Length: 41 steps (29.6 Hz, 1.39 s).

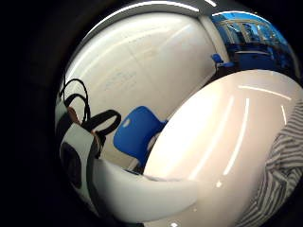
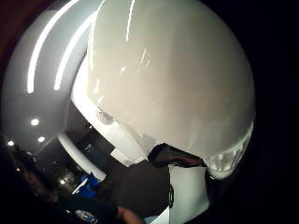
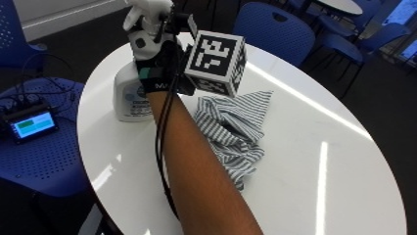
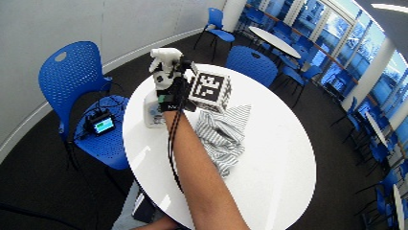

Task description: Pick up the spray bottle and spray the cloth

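A white spray bottle (image 3: 129, 95) stands near the left edge of the round white table (image 3: 312, 161); its label faces the outside camera. My gloved right hand (image 3: 159, 63) is wrapped round the bottle's neck just under the white spray head (image 3: 147, 12), and its base looks to rest on the table. The bottle (image 2: 173, 79) fills the thumb side palm view. A crumpled grey-and-white striped cloth (image 3: 234, 132) lies on the table right of the bottle, under my forearm, and shows as the striped cloth (image 1: 279, 165) in the little finger side view.
A small device with a lit screen (image 3: 31, 122) lies on a blue chair seat left of the table. Another blue chair (image 3: 277, 29) stands behind the table. Further blue chairs and a second round table (image 4: 277, 40) are farther back.
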Each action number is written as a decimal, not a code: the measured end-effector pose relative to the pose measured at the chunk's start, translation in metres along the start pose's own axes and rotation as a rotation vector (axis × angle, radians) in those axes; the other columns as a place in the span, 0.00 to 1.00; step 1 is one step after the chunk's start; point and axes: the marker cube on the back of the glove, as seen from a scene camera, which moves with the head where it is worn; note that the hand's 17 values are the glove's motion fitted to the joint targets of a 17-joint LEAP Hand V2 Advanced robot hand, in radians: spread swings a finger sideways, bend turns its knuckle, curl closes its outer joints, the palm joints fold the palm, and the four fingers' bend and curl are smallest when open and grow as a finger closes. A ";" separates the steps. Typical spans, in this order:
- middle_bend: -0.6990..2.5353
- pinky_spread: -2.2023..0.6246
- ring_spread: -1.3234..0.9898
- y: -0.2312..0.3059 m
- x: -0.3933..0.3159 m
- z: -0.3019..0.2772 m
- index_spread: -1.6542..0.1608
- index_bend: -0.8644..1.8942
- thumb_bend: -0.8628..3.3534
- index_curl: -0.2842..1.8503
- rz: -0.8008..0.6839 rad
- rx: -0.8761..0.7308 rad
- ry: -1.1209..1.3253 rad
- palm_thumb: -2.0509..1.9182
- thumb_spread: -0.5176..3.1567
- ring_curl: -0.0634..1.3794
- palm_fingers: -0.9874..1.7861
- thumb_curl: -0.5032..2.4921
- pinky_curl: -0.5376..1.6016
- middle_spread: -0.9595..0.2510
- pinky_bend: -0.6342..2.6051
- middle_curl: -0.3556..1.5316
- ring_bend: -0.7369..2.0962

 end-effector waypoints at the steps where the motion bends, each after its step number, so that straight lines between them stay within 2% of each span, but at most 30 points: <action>1: 0.42 0.66 0.47 0.002 0.002 0.001 0.75 0.37 0.20 0.35 0.004 -0.002 0.005 0.72 0.40 0.37 0.84 0.38 0.44 0.60 0.38 0.48 0.54; 16: 0.43 0.65 0.47 0.011 0.028 0.009 0.75 0.37 0.20 0.35 0.021 0.013 0.072 0.70 0.40 0.36 0.85 0.35 0.44 0.60 0.37 0.48 0.54; 22: 0.43 0.65 0.47 0.031 0.040 0.014 0.75 0.38 0.20 0.35 0.106 -0.090 0.123 0.70 0.40 0.36 0.84 0.34 0.44 0.60 0.37 0.48 0.54; 25: 0.42 0.67 0.48 0.041 0.049 0.016 0.75 0.37 0.19 0.35 0.111 -0.149 0.153 0.69 0.39 0.35 0.81 0.33 0.44 0.60 0.36 0.48 0.52; 28: 0.39 0.72 0.49 0.047 0.055 0.017 0.74 0.36 0.19 0.34 0.129 -0.212 0.164 0.67 0.39 0.34 0.65 0.32 0.42 0.60 0.32 0.45 0.49; 31: 0.36 0.76 0.51 0.052 0.056 0.018 0.74 0.35 0.19 0.34 0.145 -0.283 0.182 0.65 0.39 0.34 0.56 0.31 0.44 0.64 0.32 0.44 0.47; 35: 0.34 0.80 0.52 0.053 0.054 0.014 0.73 0.34 0.19 0.31 0.108 -0.357 0.247 0.64 0.39 0.32 0.50 0.30 0.43 0.68 0.32 0.42 0.44; 41: 0.31 0.83 0.53 0.052 0.043 -0.005 0.72 0.34 0.19 0.28 -0.037 -0.469 0.419 0.63 0.39 0.29 0.47 0.29 0.42 0.72 0.34 0.40 0.43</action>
